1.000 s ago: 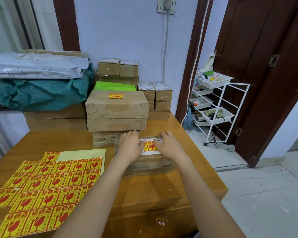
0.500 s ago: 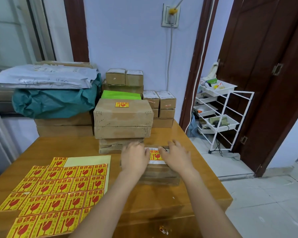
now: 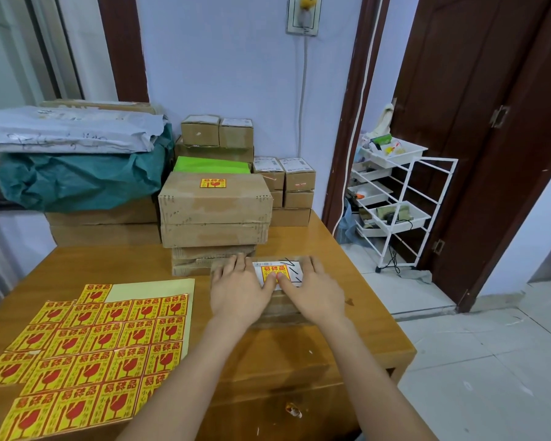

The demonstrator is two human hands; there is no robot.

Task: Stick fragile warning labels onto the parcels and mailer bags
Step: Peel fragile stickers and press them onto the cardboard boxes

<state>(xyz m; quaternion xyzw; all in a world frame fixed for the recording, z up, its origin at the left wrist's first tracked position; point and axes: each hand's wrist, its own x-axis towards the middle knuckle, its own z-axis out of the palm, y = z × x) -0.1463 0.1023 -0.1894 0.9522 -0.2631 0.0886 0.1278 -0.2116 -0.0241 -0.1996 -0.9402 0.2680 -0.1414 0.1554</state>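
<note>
A small brown parcel [image 3: 280, 308] lies on the wooden table [image 3: 347, 316] in front of me. A yellow and red fragile label [image 3: 274, 269] sits on its white shipping slip. My left hand [image 3: 237, 289] and my right hand [image 3: 314, 291] lie flat on the parcel's top, either side of the label, and both thumbs press on the label's near edge. A sheet of fragile labels [image 3: 86, 354] lies at the table's left front. A larger box [image 3: 215, 203] behind carries one fragile label [image 3: 213, 183].
Stacked cardboard boxes [image 3: 283, 183], a green parcel [image 3: 212, 165], a teal bag [image 3: 77, 181] and grey mailer bags [image 3: 67, 128] fill the table's back. A white wire rack [image 3: 404, 202] stands on the floor by the dark door at right.
My thumbs have slid inward to meet on the label's near edge. The camera has tilted up a little, so the scene sits lower in view.
</note>
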